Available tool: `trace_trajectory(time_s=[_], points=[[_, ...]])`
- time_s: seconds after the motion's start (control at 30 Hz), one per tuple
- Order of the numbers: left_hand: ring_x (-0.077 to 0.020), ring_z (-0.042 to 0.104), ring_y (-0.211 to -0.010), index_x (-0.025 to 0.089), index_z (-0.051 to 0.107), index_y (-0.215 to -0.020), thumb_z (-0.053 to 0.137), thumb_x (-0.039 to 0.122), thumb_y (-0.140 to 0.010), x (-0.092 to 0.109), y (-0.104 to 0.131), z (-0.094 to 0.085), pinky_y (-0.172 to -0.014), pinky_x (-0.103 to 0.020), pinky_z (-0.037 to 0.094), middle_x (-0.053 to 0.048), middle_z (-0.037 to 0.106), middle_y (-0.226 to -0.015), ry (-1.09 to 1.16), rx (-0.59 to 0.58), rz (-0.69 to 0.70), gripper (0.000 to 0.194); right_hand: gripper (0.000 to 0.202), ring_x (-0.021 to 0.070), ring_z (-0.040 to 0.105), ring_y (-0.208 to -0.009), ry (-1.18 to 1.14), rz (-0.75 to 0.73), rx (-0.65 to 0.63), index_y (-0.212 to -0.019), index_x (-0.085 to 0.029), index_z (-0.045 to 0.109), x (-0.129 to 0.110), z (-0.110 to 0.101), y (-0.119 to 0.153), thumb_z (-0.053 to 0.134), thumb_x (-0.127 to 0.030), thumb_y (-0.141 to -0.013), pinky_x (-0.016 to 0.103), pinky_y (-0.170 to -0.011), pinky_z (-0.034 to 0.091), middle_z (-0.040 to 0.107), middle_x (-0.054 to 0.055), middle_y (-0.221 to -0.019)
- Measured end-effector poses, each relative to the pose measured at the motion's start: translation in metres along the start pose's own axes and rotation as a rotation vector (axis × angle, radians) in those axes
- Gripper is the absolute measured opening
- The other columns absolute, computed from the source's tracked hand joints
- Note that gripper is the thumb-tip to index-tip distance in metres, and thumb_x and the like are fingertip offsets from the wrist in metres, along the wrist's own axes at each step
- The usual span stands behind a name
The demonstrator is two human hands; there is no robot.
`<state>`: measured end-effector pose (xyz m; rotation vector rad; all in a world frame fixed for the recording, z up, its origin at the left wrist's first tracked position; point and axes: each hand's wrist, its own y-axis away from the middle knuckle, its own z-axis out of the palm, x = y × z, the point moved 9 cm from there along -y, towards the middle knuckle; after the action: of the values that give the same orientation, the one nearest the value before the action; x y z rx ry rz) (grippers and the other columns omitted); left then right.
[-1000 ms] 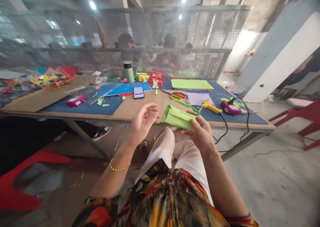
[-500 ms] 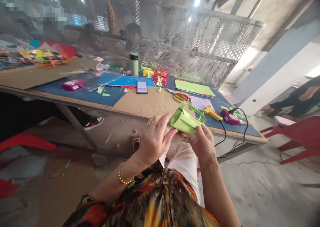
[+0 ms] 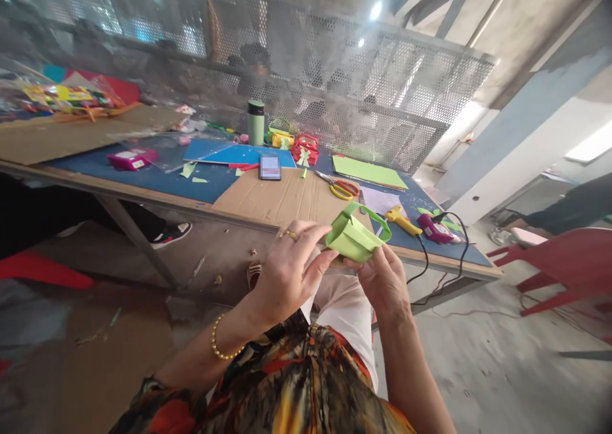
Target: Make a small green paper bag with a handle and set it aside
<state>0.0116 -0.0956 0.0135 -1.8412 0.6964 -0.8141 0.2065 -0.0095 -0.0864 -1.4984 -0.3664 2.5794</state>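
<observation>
A small light green paper bag (image 3: 354, 239) with a darker green looped handle is held up in front of the table's near edge, its open side tilted to the left. My right hand (image 3: 382, 278) grips its lower right corner between thumb and fingers. On the other side, my left hand (image 3: 294, 268) has thumb and forefinger at the bag's left edge, pinching there. Beyond the bag lie orange-and-yellow scissors (image 3: 342, 187) on brown cardboard (image 3: 272, 198), and a yellow glue gun (image 3: 402, 220) rests to the right.
A phone (image 3: 270, 166), a green bottle (image 3: 255, 123), red paper bag (image 3: 305, 148) and green sheets (image 3: 368, 171) are on the table. Purple boxes (image 3: 134, 159) lie left and right (image 3: 436, 227). A black cord hangs over the right front edge beside a red chair (image 3: 564, 262).
The bag has tilted slightly, showing more of its open inside. My left hand has shifted a little left, still at the bag's edge. The whole view has moved slightly.
</observation>
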Motion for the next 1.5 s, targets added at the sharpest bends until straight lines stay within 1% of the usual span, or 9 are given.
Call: trace_trajectory(time_s=[0.23, 0.4, 0.53, 0.9, 1.03, 1.13, 1.23, 1.37, 1.5], points=[[-0.0242, 0.072, -0.103, 0.013, 0.060, -0.137, 0.064, 0.033, -0.104, 0.008, 0.008, 0.007, -0.093, -0.038, 0.059, -0.015, 0.075, -0.114, -0.122, 0.074, 0.015, 0.039, 0.039, 0.0270, 0.079, -0.099, 0.034, -0.020, 0.060, -0.110, -0.020, 0.080, -0.002, 0.004, 0.007, 0.089, -0.047, -0.083, 0.046, -0.083, 0.072, 0.082, 0.012, -0.115], [-0.0239, 0.072, -0.108, 0.016, 0.058, -0.143, 0.064, 0.028, -0.104, 0.008, 0.012, 0.009, -0.097, -0.038, 0.059, -0.015, 0.073, -0.119, -0.067, 0.152, -0.032, 0.042, 0.038, 0.0321, 0.078, -0.110, 0.050, -0.010, 0.067, -0.111, -0.021, 0.081, -0.006, 0.013, 0.014, 0.086, -0.048, -0.085, 0.056, -0.093, 0.069, 0.082, 0.013, -0.118], [-0.0234, 0.072, -0.108, 0.019, 0.059, -0.141, 0.066, 0.025, -0.102, 0.009, 0.014, 0.010, -0.096, -0.038, 0.062, -0.014, 0.073, -0.119, -0.028, 0.200, -0.065, 0.040, 0.039, 0.0340, 0.075, -0.118, 0.075, -0.004, 0.048, -0.113, -0.021, 0.081, -0.010, 0.017, 0.017, 0.084, -0.049, -0.087, 0.058, -0.097, 0.067, 0.080, 0.014, -0.125], [-0.0228, 0.072, -0.107, 0.015, 0.061, -0.137, 0.069, 0.018, -0.100, 0.010, 0.016, 0.009, -0.094, -0.036, 0.062, -0.015, 0.073, -0.117, -0.026, 0.241, -0.032, 0.038, 0.036, 0.0318, 0.078, -0.106, 0.071, 0.007, 0.076, -0.109, -0.019, 0.081, -0.010, 0.016, 0.021, 0.085, -0.047, -0.086, 0.059, -0.096, 0.067, 0.082, 0.013, -0.116], [-0.0217, 0.072, -0.106, 0.017, 0.060, -0.137, 0.068, 0.019, -0.100, 0.009, 0.018, 0.010, -0.089, -0.034, 0.063, -0.014, 0.072, -0.118, -0.004, 0.241, -0.045, 0.038, 0.035, 0.0313, 0.078, -0.105, 0.084, 0.016, 0.067, -0.108, -0.019, 0.082, -0.010, 0.016, 0.021, 0.084, -0.047, -0.087, 0.058, -0.095, 0.067, 0.082, 0.013, -0.116], [-0.0213, 0.071, -0.107, 0.018, 0.061, -0.137, 0.066, 0.025, -0.102, 0.006, 0.015, 0.008, -0.091, -0.035, 0.063, -0.014, 0.071, -0.119, 0.074, 0.194, -0.033, 0.036, 0.034, 0.0302, 0.078, -0.105, 0.084, 0.001, 0.073, -0.106, -0.019, 0.082, -0.013, 0.014, 0.019, 0.084, -0.047, -0.088, 0.055, -0.094, 0.068, 0.082, 0.012, -0.113], [-0.0219, 0.070, -0.111, 0.019, 0.061, -0.136, 0.059, 0.036, -0.107, -0.004, 0.004, 0.001, -0.094, -0.037, 0.062, -0.013, 0.072, -0.119, 0.233, 0.096, -0.036, 0.034, 0.035, 0.0295, 0.078, -0.103, 0.111, 0.003, 0.052, -0.107, -0.019, 0.082, -0.016, 0.011, 0.017, 0.084, -0.049, -0.087, 0.052, -0.091, 0.069, 0.082, 0.012, -0.111], [-0.0167, 0.071, -0.095, 0.021, 0.069, -0.120, 0.055, 0.025, -0.108, -0.025, -0.017, -0.008, -0.083, -0.031, 0.061, -0.008, 0.075, -0.107, 0.349, -0.072, -0.103, 0.019, 0.038, 0.0261, 0.078, -0.088, 0.152, 0.046, 0.003, -0.107, -0.020, 0.083, -0.018, 0.005, 0.017, 0.086, -0.051, -0.085, 0.048, -0.083, 0.071, 0.083, 0.012, -0.110], [-0.0155, 0.072, -0.089, 0.021, 0.072, -0.110, 0.060, 0.018, -0.102, -0.032, -0.027, -0.003, -0.079, -0.027, 0.060, -0.005, 0.076, -0.098, 0.448, -0.271, -0.117, 0.014, 0.039, 0.0229, 0.077, -0.078, 0.177, 0.081, -0.033, -0.106, -0.021, 0.084, -0.016, 0.001, 0.017, 0.086, -0.053, -0.084, 0.041, -0.074, 0.071, 0.084, 0.010, -0.106]])
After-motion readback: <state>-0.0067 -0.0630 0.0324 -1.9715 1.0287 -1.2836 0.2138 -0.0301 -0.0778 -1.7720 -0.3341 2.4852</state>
